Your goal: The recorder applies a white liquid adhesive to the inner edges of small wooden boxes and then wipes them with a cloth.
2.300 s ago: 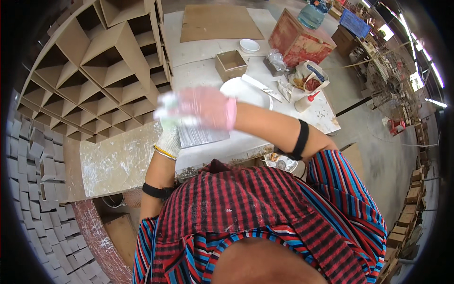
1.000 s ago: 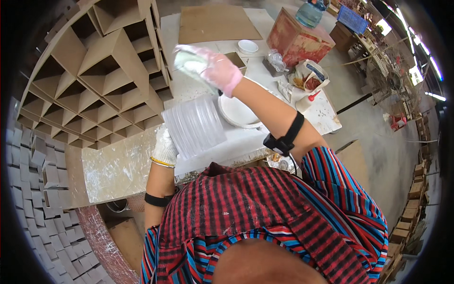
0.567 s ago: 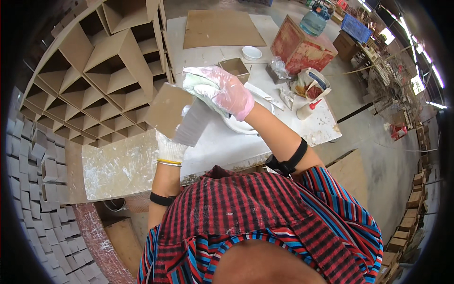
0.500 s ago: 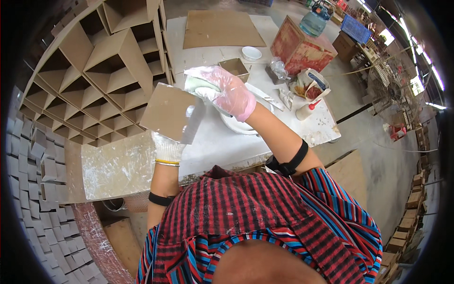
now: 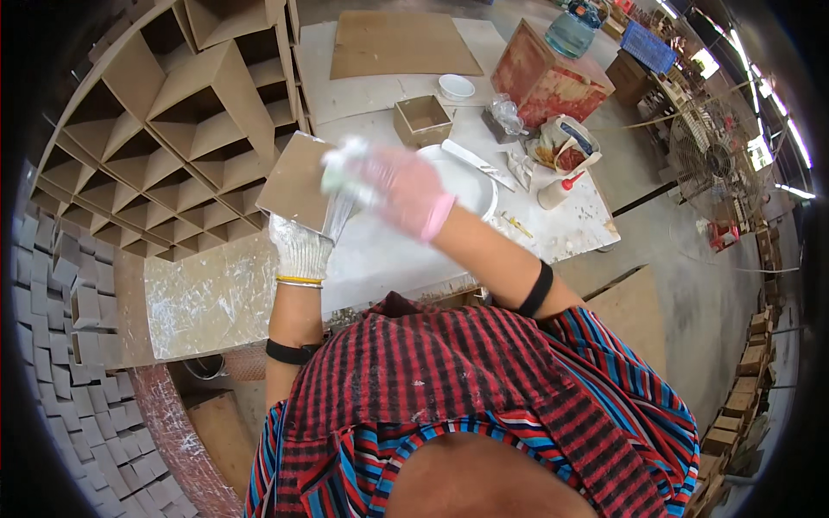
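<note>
My left hand (image 5: 299, 245), in a white knit glove, holds a brown square board box (image 5: 304, 184) from below, tilted up over the table; most of its fingers are hidden by the box. My right hand (image 5: 406, 186) wears a pink glove under clear plastic and is smeared by motion. In its grip is a soft white and pale green pad (image 5: 345, 170), at the box's right edge. Just beyond that hand lies a round white dish (image 5: 484, 200) with a white flat scraper (image 5: 471, 160) across its rim.
At the left rises a stack of brown open boxes (image 5: 207, 108). On the white table (image 5: 380, 276) are a small open box (image 5: 423, 121), a white bowl (image 5: 456, 86), a red-capped bottle (image 5: 557, 192) and a bag (image 5: 566, 148). A red box (image 5: 553, 78) carrying a water jug (image 5: 572, 34) stands farther right.
My right hand has moved left and slightly down with the pad, uncovering more of the dish and small box. The held box has shifted slightly up.
</note>
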`<state>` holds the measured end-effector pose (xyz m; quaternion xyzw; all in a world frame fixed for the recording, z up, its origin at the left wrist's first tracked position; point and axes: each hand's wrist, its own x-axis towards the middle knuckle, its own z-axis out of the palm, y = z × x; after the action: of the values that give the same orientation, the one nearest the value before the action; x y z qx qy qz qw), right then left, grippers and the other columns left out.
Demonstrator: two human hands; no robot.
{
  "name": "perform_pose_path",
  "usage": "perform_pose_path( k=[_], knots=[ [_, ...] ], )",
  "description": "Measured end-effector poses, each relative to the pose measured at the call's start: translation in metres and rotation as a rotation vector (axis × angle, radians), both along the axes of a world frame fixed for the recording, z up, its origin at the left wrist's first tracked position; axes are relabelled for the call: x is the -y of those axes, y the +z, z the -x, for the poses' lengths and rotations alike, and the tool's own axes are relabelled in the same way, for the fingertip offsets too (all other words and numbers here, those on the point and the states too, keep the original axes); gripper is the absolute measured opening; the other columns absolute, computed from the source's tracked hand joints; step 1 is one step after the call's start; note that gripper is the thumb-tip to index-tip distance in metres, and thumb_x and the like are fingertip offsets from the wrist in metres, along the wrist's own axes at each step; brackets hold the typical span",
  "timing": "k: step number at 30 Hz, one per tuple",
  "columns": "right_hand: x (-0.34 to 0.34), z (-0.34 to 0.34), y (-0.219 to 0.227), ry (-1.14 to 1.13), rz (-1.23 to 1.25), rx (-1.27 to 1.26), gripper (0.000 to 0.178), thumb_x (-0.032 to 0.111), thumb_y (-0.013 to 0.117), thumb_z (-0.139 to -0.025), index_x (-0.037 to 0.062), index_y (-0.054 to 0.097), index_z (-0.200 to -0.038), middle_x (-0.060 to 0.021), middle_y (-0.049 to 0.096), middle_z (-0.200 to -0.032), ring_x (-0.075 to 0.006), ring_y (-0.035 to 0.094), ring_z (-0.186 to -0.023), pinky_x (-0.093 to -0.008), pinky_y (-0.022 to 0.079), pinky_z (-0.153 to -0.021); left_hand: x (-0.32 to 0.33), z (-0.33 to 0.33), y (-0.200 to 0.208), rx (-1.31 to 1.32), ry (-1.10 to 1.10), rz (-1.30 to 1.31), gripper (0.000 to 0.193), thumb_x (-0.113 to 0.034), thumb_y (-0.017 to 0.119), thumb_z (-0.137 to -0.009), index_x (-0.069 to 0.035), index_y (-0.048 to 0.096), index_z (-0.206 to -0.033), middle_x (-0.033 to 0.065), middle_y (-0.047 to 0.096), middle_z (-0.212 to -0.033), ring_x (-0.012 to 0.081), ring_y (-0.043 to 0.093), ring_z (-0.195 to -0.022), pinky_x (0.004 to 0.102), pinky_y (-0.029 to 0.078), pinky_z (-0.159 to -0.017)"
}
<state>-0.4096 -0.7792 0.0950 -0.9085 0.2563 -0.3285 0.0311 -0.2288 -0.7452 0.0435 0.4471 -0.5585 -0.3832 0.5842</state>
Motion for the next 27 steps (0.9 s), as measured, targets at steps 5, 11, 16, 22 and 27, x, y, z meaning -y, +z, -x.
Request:
perform_pose_path(
  k=[5, 11, 16, 22, 27],
  knots=[
    [-0.017, -0.005, 0.006, -0.039, -0.075, 0.073, 0.044, 0.017, 0.061, -0.082, 0.023, 0.051, -0.125, -0.0084, 0.049, -0.129, -0.0272, 0.054, -0.108, -0.0354, 0.046, -0.089, -0.001, 0.01, 0.011, -1.162, -0.064, -0.242, 0.044, -0.031, 0.035, -0.094, -0.005, 0.041, -0.128, 0.0135, 0.047, -0.127, 0.0291, 0.045, -0.117, 0.0427, 0.036, -0.101],
    [-0.003, -0.008, -0.003, -0.051, 0.015, 0.06, 0.051, 0.014, 0.064, -0.076, 0.0222, 0.051, -0.125, -0.0081, 0.05, -0.127, -0.0239, 0.051, -0.112, -0.034, 0.045, -0.09, 0.005, -0.005, -0.011, -0.13, -0.021, -0.052, 0.046, -0.034, 0.037, -0.093, -0.006, 0.041, -0.129, 0.0137, 0.044, -0.13, 0.0291, 0.044, -0.118, 0.0421, 0.035, -0.101],
    [0.001, 0.006, 0.01, -0.059, -0.114, 0.112, 0.048, 0.02, 0.063, -0.077, 0.0228, 0.052, -0.124, -0.0079, 0.051, -0.124, -0.028, 0.052, -0.11, -0.0374, 0.045, -0.089, -0.004, 0.003, 0.01, -0.936, -0.26, -0.096, 0.044, -0.031, 0.043, -0.09, -0.005, 0.042, -0.127, 0.0124, 0.05, -0.122, 0.0269, 0.048, -0.112, 0.0396, 0.039, -0.096],
    [-0.006, 0.001, 0.011, 0.073, 0.082, -0.037, 0.044, 0.02, 0.06, -0.081, 0.0252, 0.053, -0.124, -0.0032, 0.05, -0.127, -0.0239, 0.052, -0.11, -0.0339, 0.046, -0.089, 0.026, -0.016, -0.029, 0.085, -0.066, 0.065, 0.034, -0.024, 0.04, -0.092, -0.004, 0.048, -0.118, 0.0104, 0.056, -0.112, 0.0249, 0.054, -0.103, 0.0371, 0.044, -0.088],
    [0.021, -0.008, 0.054, -0.103, -0.131, -0.142, 0.041, 0.021, 0.062, -0.08, 0.0233, 0.056, -0.12, -0.0049, 0.049, -0.127, -0.0247, 0.051, -0.11, -0.0332, 0.045, -0.091, 0.005, -0.007, -0.017, -1.143, -0.394, -0.234, 0.037, -0.021, 0.043, -0.091, -0.004, 0.045, -0.124, 0.0106, 0.055, -0.114, 0.0232, 0.053, -0.105, 0.0344, 0.045, -0.086]
  ],
)
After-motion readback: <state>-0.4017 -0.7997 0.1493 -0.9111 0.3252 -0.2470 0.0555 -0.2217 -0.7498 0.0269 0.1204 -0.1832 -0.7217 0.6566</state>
